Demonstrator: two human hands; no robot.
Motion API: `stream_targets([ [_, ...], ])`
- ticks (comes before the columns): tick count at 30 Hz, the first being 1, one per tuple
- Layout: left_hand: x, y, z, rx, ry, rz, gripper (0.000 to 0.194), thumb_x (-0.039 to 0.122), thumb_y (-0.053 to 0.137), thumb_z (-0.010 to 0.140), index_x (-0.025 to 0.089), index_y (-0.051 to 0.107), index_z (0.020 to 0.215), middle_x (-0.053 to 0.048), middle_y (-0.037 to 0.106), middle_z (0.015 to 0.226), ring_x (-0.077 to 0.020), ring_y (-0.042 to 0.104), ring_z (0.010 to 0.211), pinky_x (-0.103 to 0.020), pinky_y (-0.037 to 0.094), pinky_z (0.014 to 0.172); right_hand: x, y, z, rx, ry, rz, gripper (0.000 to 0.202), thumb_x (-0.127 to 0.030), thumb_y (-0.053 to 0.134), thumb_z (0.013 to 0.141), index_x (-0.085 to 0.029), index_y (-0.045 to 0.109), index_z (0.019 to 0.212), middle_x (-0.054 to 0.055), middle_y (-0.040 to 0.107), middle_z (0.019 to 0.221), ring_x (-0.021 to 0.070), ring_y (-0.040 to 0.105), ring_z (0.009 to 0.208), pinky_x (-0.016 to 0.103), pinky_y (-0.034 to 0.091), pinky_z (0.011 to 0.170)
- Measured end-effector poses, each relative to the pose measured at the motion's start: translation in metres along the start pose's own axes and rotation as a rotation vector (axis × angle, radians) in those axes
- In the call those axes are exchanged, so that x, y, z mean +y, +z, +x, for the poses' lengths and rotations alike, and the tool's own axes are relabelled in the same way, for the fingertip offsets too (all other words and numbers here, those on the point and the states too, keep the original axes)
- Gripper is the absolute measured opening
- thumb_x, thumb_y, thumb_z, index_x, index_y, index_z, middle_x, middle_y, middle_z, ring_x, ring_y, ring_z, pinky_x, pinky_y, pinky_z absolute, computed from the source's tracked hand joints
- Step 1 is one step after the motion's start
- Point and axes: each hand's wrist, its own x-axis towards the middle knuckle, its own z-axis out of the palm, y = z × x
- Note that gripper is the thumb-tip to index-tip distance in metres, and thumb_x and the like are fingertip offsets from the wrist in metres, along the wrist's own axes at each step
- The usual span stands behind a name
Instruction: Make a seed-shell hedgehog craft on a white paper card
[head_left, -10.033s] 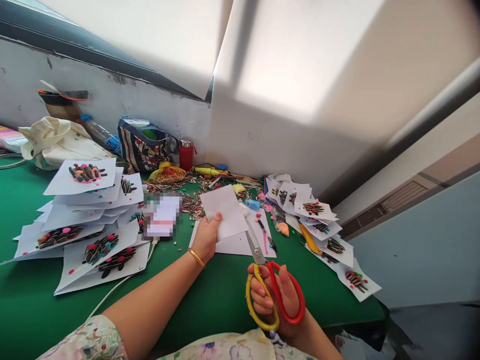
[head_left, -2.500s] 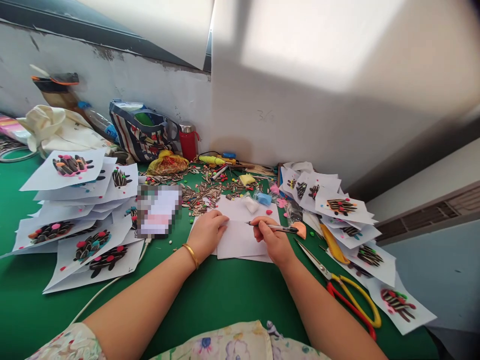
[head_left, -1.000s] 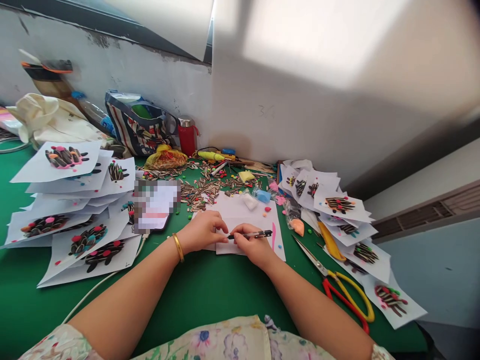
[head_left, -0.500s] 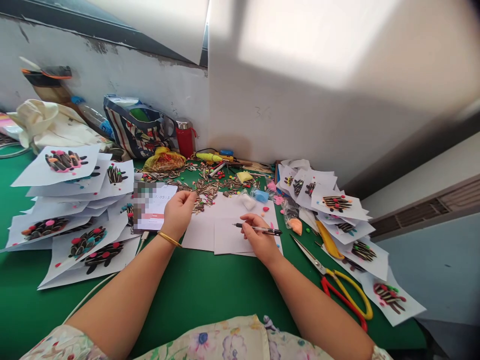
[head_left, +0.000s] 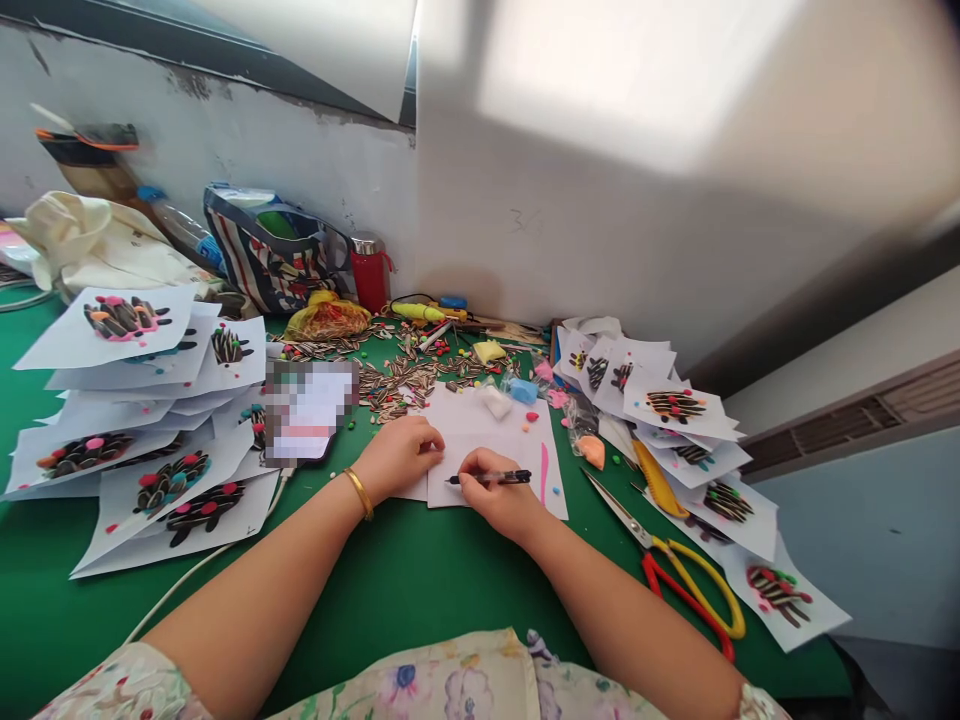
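Observation:
My right hand (head_left: 499,495) is closed round a black pen (head_left: 504,478), its tip at the left part of a white paper sheet (head_left: 480,448). My left hand (head_left: 399,455) rests at the sheet's left side, its fingers curled on the paper; whether anything is between them is hidden. Behind the hands lies a spread of striped seeds (head_left: 397,385). On the sheets' right part are a pink clay strip (head_left: 544,472) and small clay dots. A phone (head_left: 304,415) lies left of my left hand.
Papers with seed pictures are piled at left (head_left: 169,480) and right (head_left: 675,405). Scissors (head_left: 652,545) with red and yellow handles lie right of my right hand. A red bottle (head_left: 369,275) and a striped bag (head_left: 274,250) stand by the wall.
My left hand has moved right and down from beside the phone and seeds onto the paper. My right hand has shifted slightly left and down, bringing the pen tip lower.

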Motion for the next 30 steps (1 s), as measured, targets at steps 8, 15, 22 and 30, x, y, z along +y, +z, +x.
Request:
stream_targets([
  [8,-0.0003,0.0017,0.0,-0.036,-0.001,0.046,0.01,0.026,0.065,0.078,0.023,0.073,0.083,-0.002,0.069,0.08,-0.0188,0.061,0.08,-0.03,0.043,0.074,0.0,0.0028,-0.0003,-0.03,0.02,-0.023,0.01,-0.025,0.054,0.081,-0.022,0.063,0.079,-0.002,0.064,0.075,0.014,0.055,0.069,0.025,0.042,0.062],
  [15,-0.0017,0.0028,0.0006,-0.039,-0.011,0.046,0.011,0.027,0.065,0.078,0.024,0.073,0.083,-0.002,0.069,0.08,-0.0187,0.061,0.079,-0.029,0.043,0.074,-0.0002,0.0035,-0.0007,-0.03,0.023,-0.057,0.009,-0.023,0.054,0.081,-0.022,0.062,0.077,-0.003,0.063,0.072,0.0134,0.054,0.066,0.024,0.04,0.06],
  [22,-0.0008,0.0021,0.0002,-0.036,-0.008,0.044,0.01,0.029,0.065,0.078,0.024,0.073,0.082,-0.002,0.07,0.08,-0.0187,0.06,0.079,-0.03,0.043,0.073,0.0025,0.0034,0.0017,0.034,0.022,-0.079,0.009,-0.023,0.053,0.08,-0.022,0.061,0.075,-0.003,0.061,0.07,0.0138,0.052,0.064,0.025,0.038,0.057],
  [30,-0.0012,0.0026,0.0005,-0.034,-0.014,0.046,0.01,0.029,0.065,0.077,0.024,0.073,0.082,-0.002,0.07,0.08,-0.0189,0.061,0.079,-0.03,0.043,0.073,0.0023,0.0023,0.0032,0.075,-0.008,-0.083,0.009,-0.024,0.053,0.082,-0.022,0.062,0.079,-0.001,0.063,0.076,0.0155,0.056,0.071,0.026,0.041,0.064],
])
